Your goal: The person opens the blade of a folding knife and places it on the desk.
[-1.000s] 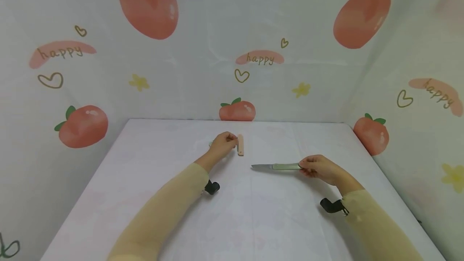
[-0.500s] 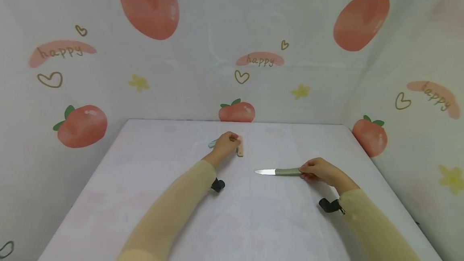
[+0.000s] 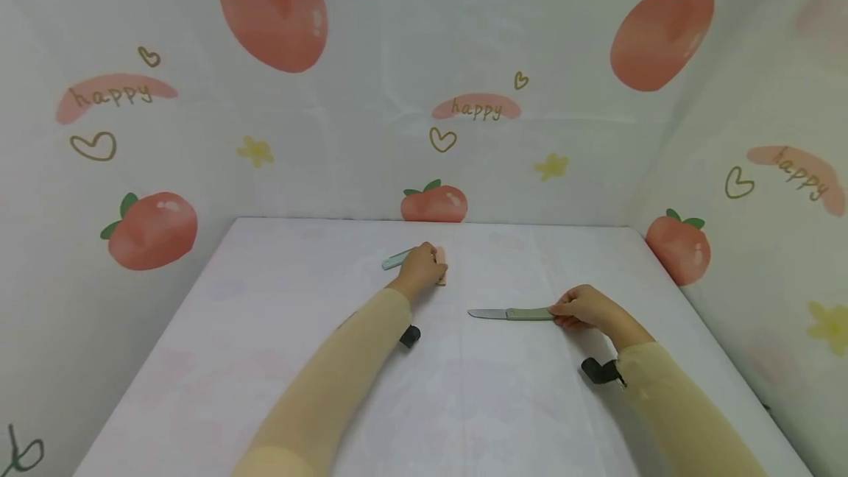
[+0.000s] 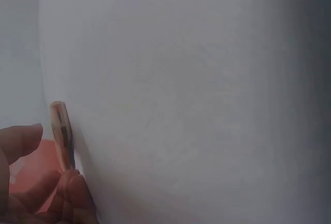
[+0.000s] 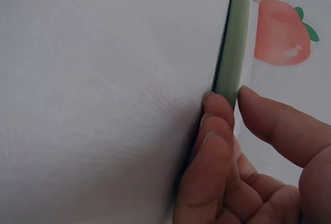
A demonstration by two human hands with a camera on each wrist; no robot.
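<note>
Out in the head view, a green folding knife [image 3: 530, 313] has its blade extended to the left. My right hand [image 3: 583, 305] pinches the end of its handle between thumb and fingers; the right wrist view shows this grip on the green handle [image 5: 232, 53] up close. My left hand [image 3: 422, 269] is farther back, over a peach-coloured folded knife [image 3: 441, 256] and covering part of it. In the left wrist view its fingertips [image 4: 67, 182] are right at the near end of the peach knife [image 4: 61, 128], while the thumb stays apart.
A pale blue folded knife [image 3: 394, 261] lies just left of the left hand, partly hidden by it. The white table [image 3: 503, 403] ends at a back cloth [image 3: 371, 131] printed with fruit. Small black cameras [image 3: 599, 371] hang at both wrists.
My left hand has shifted slightly right across the peach knife, uncovering more of the pale blue one. The green knife has moved a little right and turned so its blade side shows.
</note>
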